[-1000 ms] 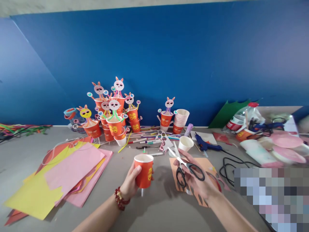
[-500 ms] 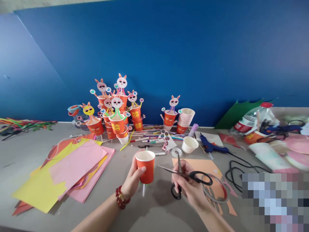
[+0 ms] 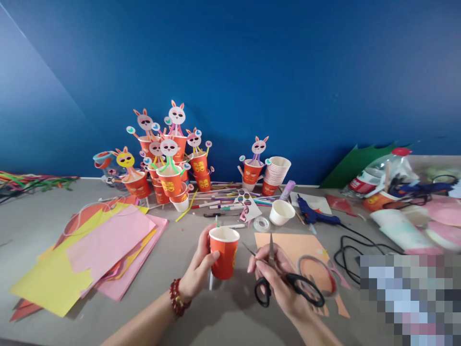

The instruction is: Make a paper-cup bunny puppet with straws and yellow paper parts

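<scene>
red cup [image 3: 224, 259], pens [image 3: 230, 208] and tape roll [image 3: 256, 224] beyond

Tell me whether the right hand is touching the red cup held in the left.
Apart. The head view shows a strip of grey tabletop between the right hand and the side of the red cup.

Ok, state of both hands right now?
Left hand: closed around a white-rimmed red paper cup.
Right hand: holding black-handled metal scissors, blades apart.
</scene>
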A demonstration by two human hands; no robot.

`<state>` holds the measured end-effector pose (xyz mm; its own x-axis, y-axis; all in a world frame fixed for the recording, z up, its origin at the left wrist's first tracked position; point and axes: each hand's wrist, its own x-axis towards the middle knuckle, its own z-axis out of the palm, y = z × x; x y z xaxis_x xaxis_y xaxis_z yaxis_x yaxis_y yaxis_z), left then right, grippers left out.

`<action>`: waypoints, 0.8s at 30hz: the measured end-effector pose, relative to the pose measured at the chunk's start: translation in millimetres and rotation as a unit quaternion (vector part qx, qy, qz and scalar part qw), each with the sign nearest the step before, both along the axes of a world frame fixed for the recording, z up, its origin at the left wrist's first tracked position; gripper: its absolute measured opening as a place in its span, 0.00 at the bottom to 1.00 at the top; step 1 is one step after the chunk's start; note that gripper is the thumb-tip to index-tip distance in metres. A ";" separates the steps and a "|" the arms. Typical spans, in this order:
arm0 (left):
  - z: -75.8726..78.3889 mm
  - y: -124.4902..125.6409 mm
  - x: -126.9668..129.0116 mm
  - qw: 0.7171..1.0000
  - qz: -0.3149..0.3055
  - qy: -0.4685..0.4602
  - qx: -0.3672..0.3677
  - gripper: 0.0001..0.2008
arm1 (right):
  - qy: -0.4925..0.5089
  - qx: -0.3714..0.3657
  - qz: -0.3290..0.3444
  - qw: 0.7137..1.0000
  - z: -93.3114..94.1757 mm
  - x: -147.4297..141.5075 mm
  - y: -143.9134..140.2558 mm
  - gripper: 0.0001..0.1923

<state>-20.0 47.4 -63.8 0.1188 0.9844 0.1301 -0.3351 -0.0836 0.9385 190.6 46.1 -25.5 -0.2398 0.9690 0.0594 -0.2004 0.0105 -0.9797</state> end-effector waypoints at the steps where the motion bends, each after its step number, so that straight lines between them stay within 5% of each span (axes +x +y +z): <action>1: -1.5 -0.3 1.8 1.000 -0.011 -0.011 -0.006 0.28 | -0.013 0.014 -0.004 1.000 0.9 -0.1 -1.9 0.12; 6: 4.4 -3.5 8.5 0.997 -0.067 -0.022 0.002 0.26 | -0.045 0.089 0.026 0.995 5.1 0.5 -3.9 0.09; 11: 13.3 -6.7 11.2 0.991 -0.112 0.037 0.057 0.22 | -0.115 0.074 0.052 0.989 6.5 4.6 0.7 0.16; 24: 19.2 0.1 6.3 0.975 -0.038 0.191 0.108 0.06 | -0.106 0.061 0.073 0.990 -2.5 -2.8 4.8 0.11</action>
<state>-13.7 47.5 -44.7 0.2701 0.9257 0.2650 0.0232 -0.2814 0.9593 187.8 50.9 -28.0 -0.3956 0.9121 0.1077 0.0013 0.1178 -0.9930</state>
